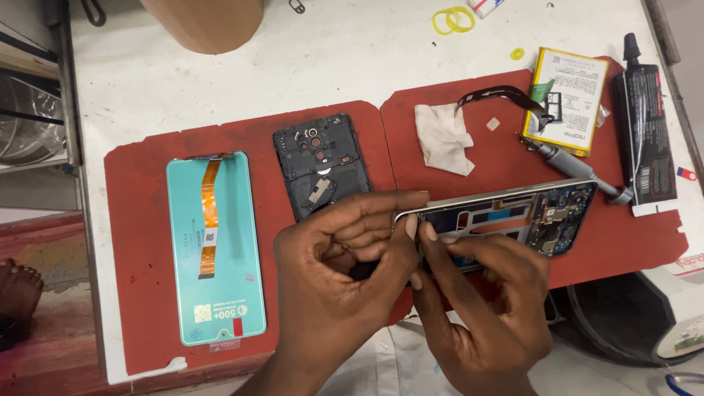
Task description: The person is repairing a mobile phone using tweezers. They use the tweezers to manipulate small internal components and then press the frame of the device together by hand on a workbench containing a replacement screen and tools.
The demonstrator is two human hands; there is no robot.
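My left hand [341,268] and my right hand [480,308] together hold an opened phone frame [524,216], its blue circuit boards facing up, tilted over the red mat [139,242]. The left thumb and fingers pinch its left end; the right thumb presses on its lower edge next to them. A teal replacement screen [213,249] with an orange flex cable lies face down on the mat to the left. A black inner phone cover [320,165] lies just beyond my left hand.
On the right half of the mat lie a white cloth [444,138], a yellow-edged battery [566,99], a black flex strip [499,94], a metal screwdriver [583,170] and a black glue tube [645,136]. Yellow rubber bands [452,20] sit at the table's back.
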